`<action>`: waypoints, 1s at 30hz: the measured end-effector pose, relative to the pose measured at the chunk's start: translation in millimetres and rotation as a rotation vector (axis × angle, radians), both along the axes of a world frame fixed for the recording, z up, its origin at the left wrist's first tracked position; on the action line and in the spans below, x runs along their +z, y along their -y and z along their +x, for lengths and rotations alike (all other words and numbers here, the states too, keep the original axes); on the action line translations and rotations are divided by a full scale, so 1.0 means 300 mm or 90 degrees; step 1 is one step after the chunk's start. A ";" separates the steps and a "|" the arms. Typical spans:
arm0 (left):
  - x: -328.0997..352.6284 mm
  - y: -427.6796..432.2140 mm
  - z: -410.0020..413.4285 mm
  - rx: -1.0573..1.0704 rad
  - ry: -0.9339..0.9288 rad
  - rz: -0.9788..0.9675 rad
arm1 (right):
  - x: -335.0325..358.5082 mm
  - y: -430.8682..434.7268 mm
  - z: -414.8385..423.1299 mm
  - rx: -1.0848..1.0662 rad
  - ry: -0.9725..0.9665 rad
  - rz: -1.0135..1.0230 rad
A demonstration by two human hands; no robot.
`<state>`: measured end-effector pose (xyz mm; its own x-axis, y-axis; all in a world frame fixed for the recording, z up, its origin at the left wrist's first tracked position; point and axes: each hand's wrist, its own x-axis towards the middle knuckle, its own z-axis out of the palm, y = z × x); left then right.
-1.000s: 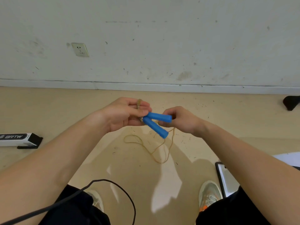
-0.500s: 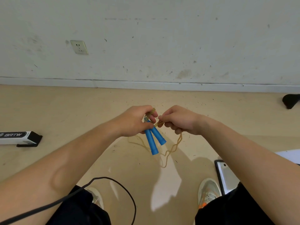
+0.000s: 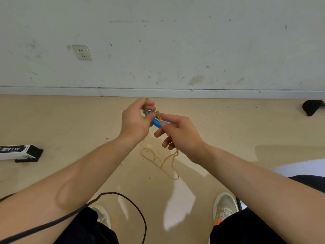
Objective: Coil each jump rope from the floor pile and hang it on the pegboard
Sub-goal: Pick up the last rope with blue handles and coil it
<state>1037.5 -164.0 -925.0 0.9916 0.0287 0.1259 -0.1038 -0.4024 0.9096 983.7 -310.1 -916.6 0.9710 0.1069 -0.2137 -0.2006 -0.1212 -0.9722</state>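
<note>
While both hands meet above the floor (image 3: 70,120), L hand (image 3: 135,120) grips the blue handles (image 3: 155,122) of the jump rope (image 3: 158,115), fingers curled round them, w/ a tan turn of rope showing over the fingertips. R hand (image 3: 181,132) pinches the rope betw. thumb and forefinger just beside the handles; its other fingers are loosely curled. Rest of rope hangs from R hand and lies in slack loops on the floor below. Also noted: white-and-black box (image 3: 15,152) far left, black cable (image 3: 112,192) near the feet, wall socket (image 3: 82,52) upper left.
</note>
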 end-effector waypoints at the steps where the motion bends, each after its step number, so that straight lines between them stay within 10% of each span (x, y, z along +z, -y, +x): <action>1: -0.002 0.006 -0.003 0.014 -0.039 -0.051 | -0.011 -0.004 -0.004 -0.003 0.051 -0.072; 11: 0.017 0.012 -0.003 0.061 -0.285 -0.319 | -0.059 -0.029 -0.011 0.138 0.313 -0.707; 19: 0.054 -0.016 0.033 0.121 -0.311 -0.408 | -0.052 -0.034 -0.031 0.083 0.379 -0.475; 30: 0.128 -0.096 0.021 -0.148 -0.387 -0.304 | -0.038 0.139 0.099 0.120 0.050 -0.410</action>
